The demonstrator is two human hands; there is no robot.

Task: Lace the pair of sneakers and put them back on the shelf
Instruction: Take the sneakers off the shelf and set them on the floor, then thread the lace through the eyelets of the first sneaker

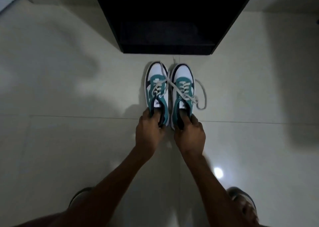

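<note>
Two white, teal and navy sneakers stand side by side on the pale tiled floor, toes pointing at the black shelf (169, 19). My left hand (149, 131) grips the heel opening of the left sneaker (156, 86), fingers tucked inside. My right hand (189, 135) grips the heel opening of the right sneaker (183, 88) the same way. Grey-white laces run through the eyelets of both shoes. One loose lace (170, 83) crosses from the left toe over to the right shoe, and a lace loop (203, 95) trails on the floor at the right.
The dark open shelf stands just beyond the sneakers' toes, its lower tiers barely visible. My two feet in sandals (241, 200) rest on the floor at the bottom left and right. A bright light reflection (217, 172) shines on the tile.
</note>
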